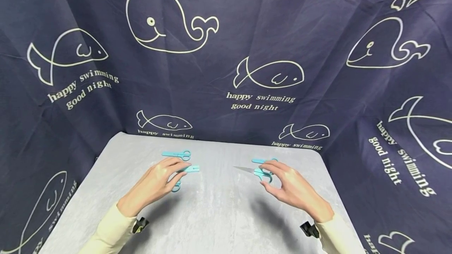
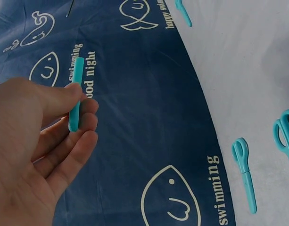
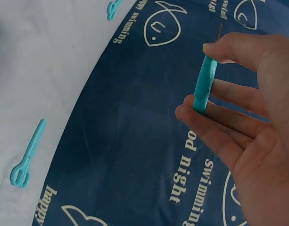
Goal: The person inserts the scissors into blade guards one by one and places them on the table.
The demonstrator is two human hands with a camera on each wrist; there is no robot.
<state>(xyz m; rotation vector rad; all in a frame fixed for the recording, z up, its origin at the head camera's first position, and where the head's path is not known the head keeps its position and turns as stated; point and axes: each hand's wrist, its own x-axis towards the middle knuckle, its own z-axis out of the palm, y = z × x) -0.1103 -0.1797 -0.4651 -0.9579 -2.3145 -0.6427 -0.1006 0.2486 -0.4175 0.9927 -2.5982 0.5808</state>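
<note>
Between the thumb and fingers of my left hand (image 1: 152,185) is a turquoise scissor blade cover (image 1: 193,168), seen edge-on in the left wrist view as a narrow strip. My right hand (image 1: 294,189) pinches a pair of scissors (image 1: 259,174) by its turquoise handles. Its bare metal blades (image 1: 243,169) point left toward the cover, with a wide gap between them. Both hands are raised above the table. Behind the left hand, a second pair of scissors (image 1: 176,187) shows only its handle loops.
A grey-white table (image 1: 212,218) lies below. Covered turquoise scissors (image 1: 172,154) rest at the back left, and another covered pair (image 1: 258,160) lies at the back right, partly hidden by the right hand. A dark blue curtain (image 1: 212,69) with whale and fish drawings surrounds the table.
</note>
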